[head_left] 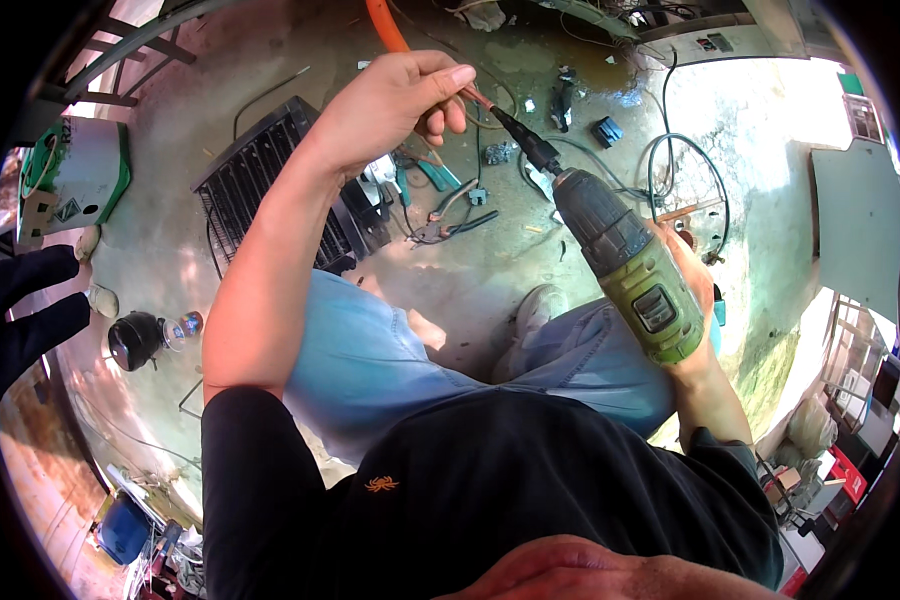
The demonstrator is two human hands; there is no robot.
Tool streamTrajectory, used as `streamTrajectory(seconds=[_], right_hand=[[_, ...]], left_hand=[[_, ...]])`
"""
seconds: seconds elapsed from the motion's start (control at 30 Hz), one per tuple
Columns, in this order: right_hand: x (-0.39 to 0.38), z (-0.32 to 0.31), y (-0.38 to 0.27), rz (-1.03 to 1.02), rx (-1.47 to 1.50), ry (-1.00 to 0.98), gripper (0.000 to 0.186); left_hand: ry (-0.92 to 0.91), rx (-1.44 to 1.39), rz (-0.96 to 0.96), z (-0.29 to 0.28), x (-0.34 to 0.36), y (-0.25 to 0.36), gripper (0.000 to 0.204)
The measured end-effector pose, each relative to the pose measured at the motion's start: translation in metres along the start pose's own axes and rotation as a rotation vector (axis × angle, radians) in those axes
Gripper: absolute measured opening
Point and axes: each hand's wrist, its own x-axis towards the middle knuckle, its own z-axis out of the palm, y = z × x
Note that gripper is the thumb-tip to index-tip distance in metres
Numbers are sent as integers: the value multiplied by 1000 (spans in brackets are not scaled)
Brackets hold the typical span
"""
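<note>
My left hand (410,100) is raised in front of me, its thumb and fingers closed round a cable with an orange jacket (386,25). From under the thumb, the cable's copper-coloured end (478,97) meets the narrow black tip attachment (520,135) of a cordless drill. Whether the tip grips the copper or only touches it, I cannot tell. The green and black drill (630,265) slants up and leftward over my right thigh. Its grip is in my right hand (692,275), whose fingers are mostly hidden behind the drill body.
On the floor ahead lie a black slatted metal panel (260,185), pliers (440,215), a small blue block (606,131) and a looped dark cable (727,190). At left stand a white-and-green box (95,180) and another person's legs (30,310). A grey panel (855,230) stands at right.
</note>
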Motion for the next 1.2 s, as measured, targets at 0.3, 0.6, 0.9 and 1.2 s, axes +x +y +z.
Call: streamTrajectory(seconds=[0.3,0.6,0.9,1.2], right_hand=[[3,5,-1,-129,-161,78,55],[1,-3,2,-88,-99,45,57],[-10,-7,3,-108,-245,196,51],[-6,-12,2,-96,-149,102,55]], left_hand=[[114,34,-72,4,6,-3,40],[111,-42,-126,9,7,9,38],[128,-123,-159,0,17,5,39],[141,-149,-134,3,11,9,36]])
